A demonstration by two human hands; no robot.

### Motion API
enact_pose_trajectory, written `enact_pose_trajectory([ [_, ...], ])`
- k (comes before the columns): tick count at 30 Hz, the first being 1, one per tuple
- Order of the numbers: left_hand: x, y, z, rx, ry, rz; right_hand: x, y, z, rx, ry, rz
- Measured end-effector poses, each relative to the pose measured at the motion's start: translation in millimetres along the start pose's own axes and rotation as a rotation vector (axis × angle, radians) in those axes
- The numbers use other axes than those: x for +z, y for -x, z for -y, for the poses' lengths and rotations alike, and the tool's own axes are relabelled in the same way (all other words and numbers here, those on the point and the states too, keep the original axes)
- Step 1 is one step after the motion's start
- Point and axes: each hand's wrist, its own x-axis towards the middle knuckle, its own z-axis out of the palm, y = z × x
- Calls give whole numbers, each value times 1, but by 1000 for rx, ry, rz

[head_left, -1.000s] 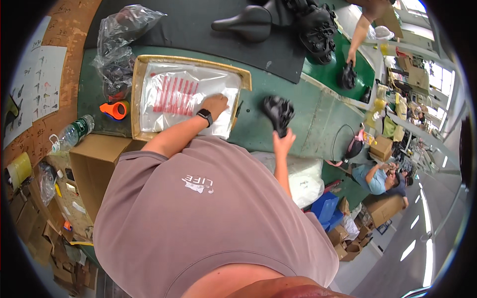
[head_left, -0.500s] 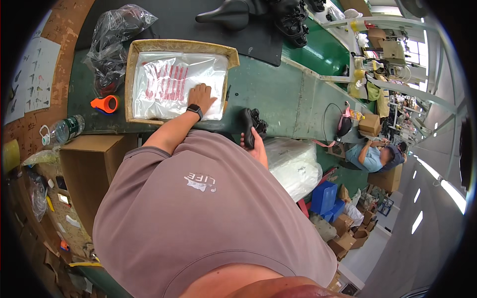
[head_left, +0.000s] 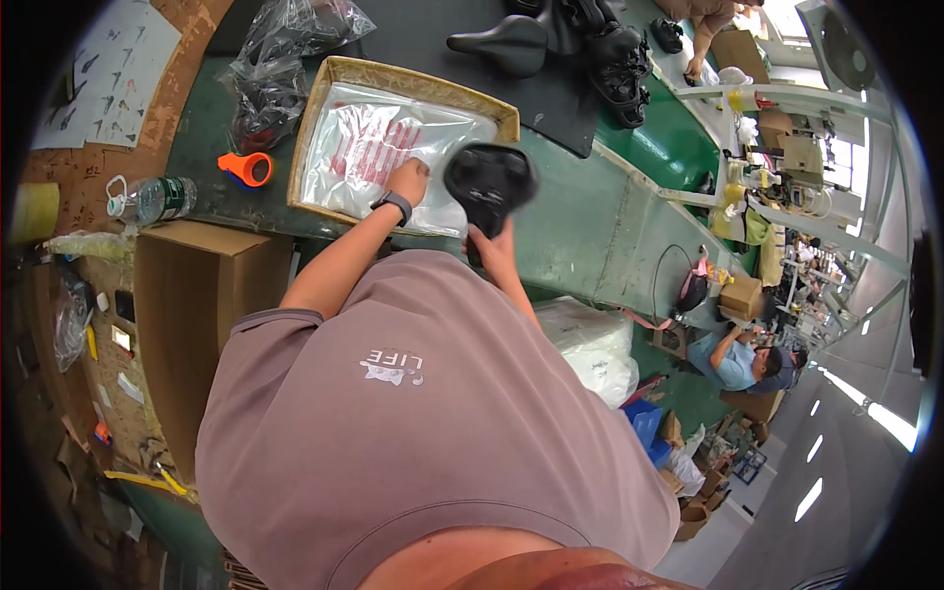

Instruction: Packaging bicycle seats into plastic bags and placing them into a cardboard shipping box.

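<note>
My right hand (head_left: 497, 254) grips the narrow nose of a black bicycle saddle (head_left: 484, 185). The saddle is held up over the green bench, beside the right end of a shallow cardboard box, its wide end pointing away from me and slightly blurred. Clear plastic bags (head_left: 344, 187) with red printing lie stacked in the cardboard box (head_left: 304, 147). Over the stack my left hand (head_left: 408, 181), a dark watch on its wrist, has its fingers curled closed at the top bag. The fingertips are partly hidden, and the bag film beneath looks wrinkled.
Behind the box, more black saddles (head_left: 511, 44) rest on a dark mat. Left of it are a bagged saddle (head_left: 265, 108), an orange tape dispenser (head_left: 246, 169) and a water bottle (head_left: 157, 200). Co-workers (head_left: 728, 359) sit far right; another person's arm (head_left: 703, 44) reaches in at the far bench.
My right hand has raised the saddle and turned its wide end up and away, next to the box. My left hand has gone from lying flat on the bags to curled fingers.
</note>
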Motion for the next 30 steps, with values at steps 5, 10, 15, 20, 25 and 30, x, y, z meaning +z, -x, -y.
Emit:
enact_pose_trajectory([
  [5,-53,45,-96,499,-14,-523,40,-43,30,-346,1112,17],
  [10,-118,110,-186,936,-48,-52,46,-50,80,-218,946,43],
  [15,-172,96,-159,115,887,173,54,-61,186,112,278,212],
  [20,-169,-18,-215,254,393,37,81,-103,290,-511,587,579],
  [25,-262,-120,-205,33,386,-138,62,-269,306,-637,530,191],
  [30,-315,-122,-153,-131,-820,-549,37,-425,256,-801,1286,-16],
])
